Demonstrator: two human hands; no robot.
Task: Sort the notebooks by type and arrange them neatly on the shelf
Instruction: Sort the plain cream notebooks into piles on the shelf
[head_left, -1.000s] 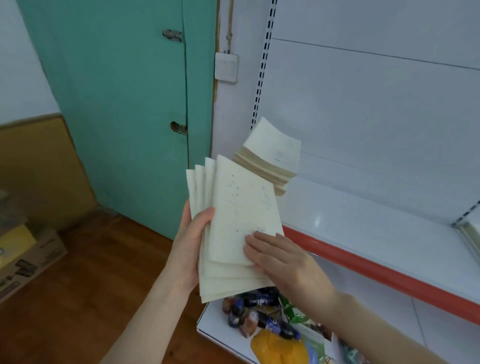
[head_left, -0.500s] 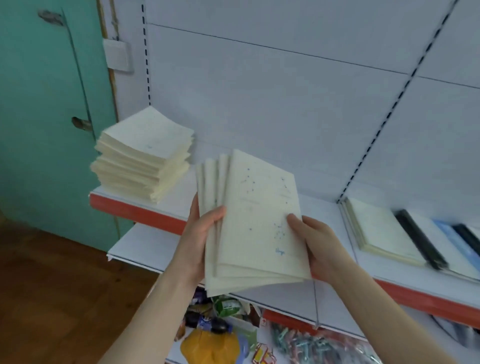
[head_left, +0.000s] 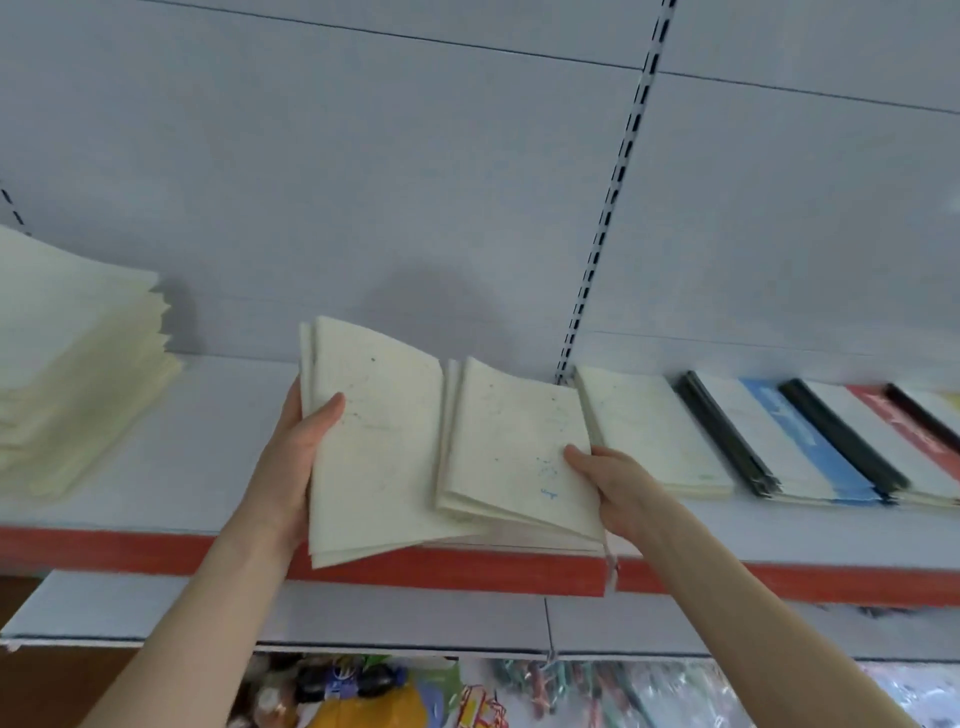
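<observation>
Left hand (head_left: 296, 467) gripping cream notebooks (head_left: 374, 447), right hand (head_left: 618, 488) pinching others (head_left: 514, 452) (above shelf (head_left: 156, 467))

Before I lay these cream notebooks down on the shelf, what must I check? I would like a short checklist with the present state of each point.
1. Left hand grips the left batch: ok.
2. Right hand grips the right batch: ok, thumb on top.
3. A matching cream pile lies on the shelf just right of the right batch: ok.
4. Bare shelf room between that pile and the tall stack at the left: ok.
5. The tall stack is squared up: not ok, its edges fan out.
6. Both batches are the same type: cannot tell, the cover print is too faint.
</observation>
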